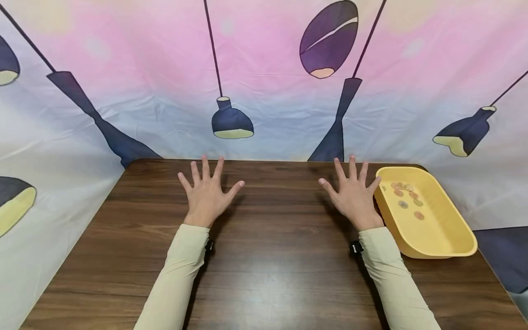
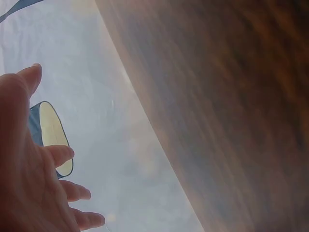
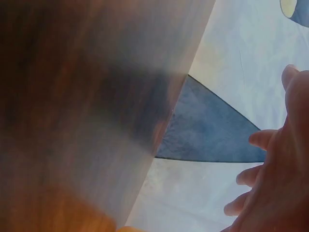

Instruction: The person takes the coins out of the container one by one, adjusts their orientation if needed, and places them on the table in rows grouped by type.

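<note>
Both hands are held out over the brown wooden table (image 1: pixel 272 238), palms down with fingers spread. The left hand (image 1: pixel 206 197) holds nothing; its straight fingers also show in the left wrist view, where the palm (image 2: pixel 29 183) is bare. To the right, the right hand (image 1: pixel 354 199) is likewise bare, its little finger near the left rim of a yellow plastic basin (image 1: pixel 443 233). Whether that finger touches the rim, I cannot tell. Inside the basin lie several coins (image 1: pixel 419 215), copper and silver coloured, mostly toward its far end. The right wrist view shows the right palm (image 3: pixel 285 183) with nothing in it.
Behind the table's far edge hangs a cloth backdrop (image 1: pixel 173 123) printed with dark lamps. The basin stands at the table's right side, close to the edge. Each sleeve has a dark strap (image 1: pixel 355 247) at the wrist.
</note>
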Available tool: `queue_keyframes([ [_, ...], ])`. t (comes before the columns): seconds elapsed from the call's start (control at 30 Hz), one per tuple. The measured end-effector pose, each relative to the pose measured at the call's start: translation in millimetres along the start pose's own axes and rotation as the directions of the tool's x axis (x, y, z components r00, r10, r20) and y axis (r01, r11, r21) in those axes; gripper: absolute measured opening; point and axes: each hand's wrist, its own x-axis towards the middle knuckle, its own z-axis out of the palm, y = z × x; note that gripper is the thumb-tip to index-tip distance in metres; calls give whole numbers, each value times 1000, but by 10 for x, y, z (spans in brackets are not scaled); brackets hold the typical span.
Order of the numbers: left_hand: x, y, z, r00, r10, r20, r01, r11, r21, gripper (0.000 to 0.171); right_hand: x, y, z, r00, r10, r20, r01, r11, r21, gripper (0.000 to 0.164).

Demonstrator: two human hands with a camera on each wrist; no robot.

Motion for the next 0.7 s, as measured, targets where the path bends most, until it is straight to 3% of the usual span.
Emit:
queue_keyframes([
  [0.23,-7,30,11,1000,9,7,-9,1000,-5,98,-101,2,-31,1000,-2,3,2,1000,-9,87],
  [0.57,-34,131,21,997,71,-10,-71,997,17,100,-310,-19,-251,999,-16,-46,14,999,-53,83],
  [0.7,-97,135,8,996,86,20,-86,996,-12,101,-420,-42,-340,999,-19,-26,17,997,-73,81],
])
